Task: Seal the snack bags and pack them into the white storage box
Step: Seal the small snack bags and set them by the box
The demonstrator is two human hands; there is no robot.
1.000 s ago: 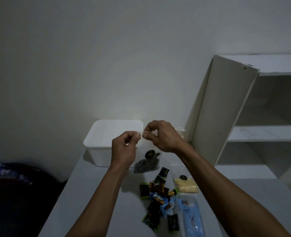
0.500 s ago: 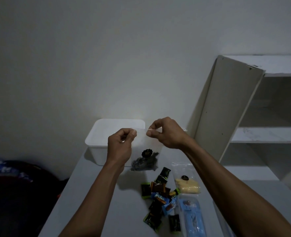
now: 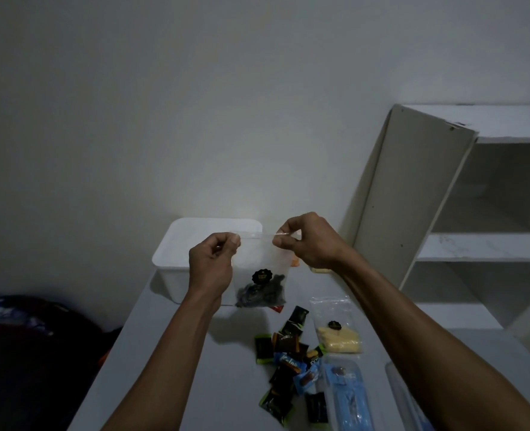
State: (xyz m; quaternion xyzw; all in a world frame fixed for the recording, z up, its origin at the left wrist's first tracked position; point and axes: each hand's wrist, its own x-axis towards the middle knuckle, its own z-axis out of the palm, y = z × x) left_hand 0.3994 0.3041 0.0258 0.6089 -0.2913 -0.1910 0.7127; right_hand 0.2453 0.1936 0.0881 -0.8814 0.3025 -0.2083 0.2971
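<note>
I hold a clear zip bag point(image 3: 262, 284) with dark snacks and a black round sticker up in the air in front of the white storage box point(image 3: 176, 244). My left hand point(image 3: 212, 265) pinches the left end of the bag's top strip. My right hand point(image 3: 309, 241) pinches the strip further right. The bag hangs down between the hands. A second clear bag with pale yellow snacks point(image 3: 338, 334) lies flat on the grey table point(image 3: 170, 353) to the right.
Several small wrapped snacks point(image 3: 288, 362) lie scattered at the table's middle. A clear bag with blue packaging point(image 3: 347, 396) lies at the bottom right. A white shelf unit point(image 3: 444, 197) stands at the right. Dark bedding point(image 3: 24, 337) sits low on the left.
My hands have spread apart along the bag's top strip: the left moved left, the right stayed near the right end. The bag hangs a little lower and more widely stretched.
</note>
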